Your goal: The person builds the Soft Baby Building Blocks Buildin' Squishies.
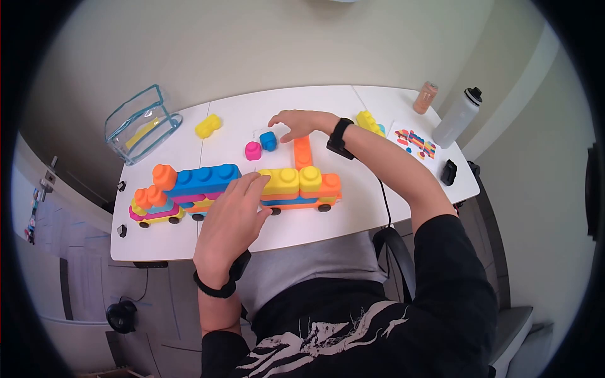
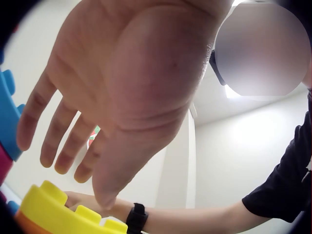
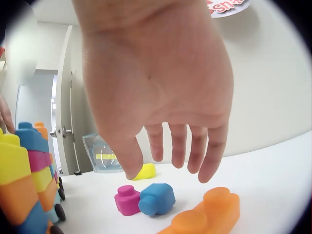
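Observation:
A long wheeled train of soft building blocks stands along the front of the white table [image 1: 170, 246], with a long blue block [image 1: 205, 179] on its left part and yellow blocks [image 1: 280, 183] on its right. My left hand [image 1: 230, 220] is over the train's middle, fingers extended, its fingertips near the yellow blocks; the palm shows bare in the left wrist view. Behind the train my right hand [image 1: 305, 123] hovers with loosely bent fingers and nothing in them. Below it lie a small blue block [image 3: 157, 199], a magenta block [image 3: 127, 200] and an orange block [image 3: 219, 209].
A clear teal-edged case [image 1: 142, 129] stands at the back left, near a yellow block [image 1: 208, 126]. To the right are another yellow piece [image 1: 367, 121], a picture sheet [image 1: 413, 143], a can [image 1: 426, 97], a water bottle [image 1: 457, 120] and a black object [image 1: 449, 172].

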Demonstrator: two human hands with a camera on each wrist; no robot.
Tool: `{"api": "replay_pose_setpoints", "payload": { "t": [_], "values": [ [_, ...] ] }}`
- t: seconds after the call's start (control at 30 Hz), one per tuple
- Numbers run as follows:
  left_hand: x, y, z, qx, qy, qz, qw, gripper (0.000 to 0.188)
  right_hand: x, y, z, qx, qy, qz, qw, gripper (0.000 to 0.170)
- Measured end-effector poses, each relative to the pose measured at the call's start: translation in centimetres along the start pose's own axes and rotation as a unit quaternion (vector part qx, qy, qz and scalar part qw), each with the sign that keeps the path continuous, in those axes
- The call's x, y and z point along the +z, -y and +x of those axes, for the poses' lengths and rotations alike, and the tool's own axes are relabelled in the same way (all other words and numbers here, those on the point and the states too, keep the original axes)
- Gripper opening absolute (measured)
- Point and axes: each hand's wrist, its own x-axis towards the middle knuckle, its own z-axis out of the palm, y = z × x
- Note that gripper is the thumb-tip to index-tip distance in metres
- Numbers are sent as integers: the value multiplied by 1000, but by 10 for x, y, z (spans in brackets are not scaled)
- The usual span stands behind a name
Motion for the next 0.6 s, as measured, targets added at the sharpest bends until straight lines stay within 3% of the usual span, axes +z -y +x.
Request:
{"api": "replay_pose_setpoints", "payload": {
  "t": [0.13, 0.33, 0.43, 0.6],
  "values": [
    [-2, 2, -5, -2, 0, 5, 1000, 58, 19, -3, 23, -51, -25, 0, 998, 70],
    [-7, 3, -10, -19, 0, 1, 1000, 56, 21, 18, 36, 20, 56, 21, 998, 68],
    [-6, 4, -11, -22, 4, -1, 1000, 56, 23, 13, 41, -26, 29, 5, 999, 56],
    [-8, 2, -8, -28, 18, -3, 999, 56, 21, 21, 33, -27, -8, -9, 1000, 58]
  ]
}}
